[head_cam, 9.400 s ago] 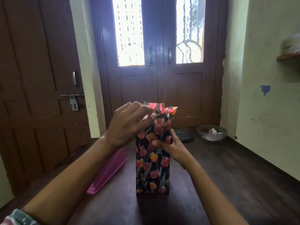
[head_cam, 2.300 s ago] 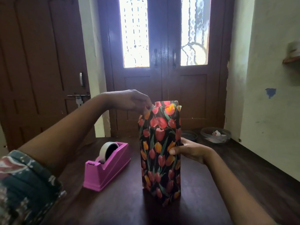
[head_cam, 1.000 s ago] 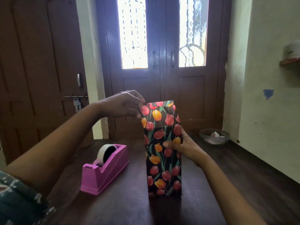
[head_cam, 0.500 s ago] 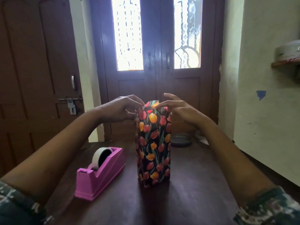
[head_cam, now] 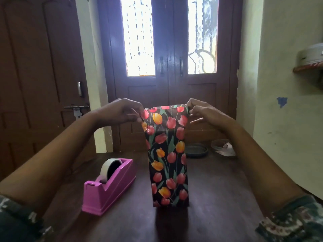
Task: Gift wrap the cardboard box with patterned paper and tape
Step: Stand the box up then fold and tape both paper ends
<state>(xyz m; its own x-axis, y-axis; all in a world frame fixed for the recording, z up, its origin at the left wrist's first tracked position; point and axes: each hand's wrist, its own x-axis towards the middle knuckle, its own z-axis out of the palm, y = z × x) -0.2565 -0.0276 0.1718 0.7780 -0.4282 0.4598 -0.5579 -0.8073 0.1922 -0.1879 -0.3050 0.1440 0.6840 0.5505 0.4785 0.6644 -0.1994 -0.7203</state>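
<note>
ON THE TABLE, LOWER CENTRE: We see the cardboard box (head_cam: 168, 173) standing on end on the dark wooden table (head_cam: 223, 198), sheathed in patterned paper (head_cam: 166, 137) of red and orange tulips on black. A pink tape dispenser (head_cam: 111, 186) sits just beside it at lower left, with its tape roll (head_cam: 109, 167) loaded.

At mid-frame the left hand (head_cam: 122, 112) pinches the paper's upper left corner between curled fingers and thumb. The right hand (head_cam: 202, 113) pinches the upper right corner the same way, and the open top of the paper is stretched between them. We judge the top end not yet folded or taped.

The risks begin with the shape. The parcel is tall on a small base, and neither hand steadies its body, so an uneven tug could tip it. Pulling the corners apart too hard could tear the paper or open a seam that we cannot see. With both hands occupied, reaching for tape means releasing a corner, and the fold may spring open.

Beyond the box, right of centre, a dark dish (head_cam: 195, 151) and a clear bowl (head_cam: 222, 145) lie in the path of a backward fall. At top centre the bright double doors (head_cam: 167, 88) backlight the scene, which makes creases on the near face harder to judge.
</note>
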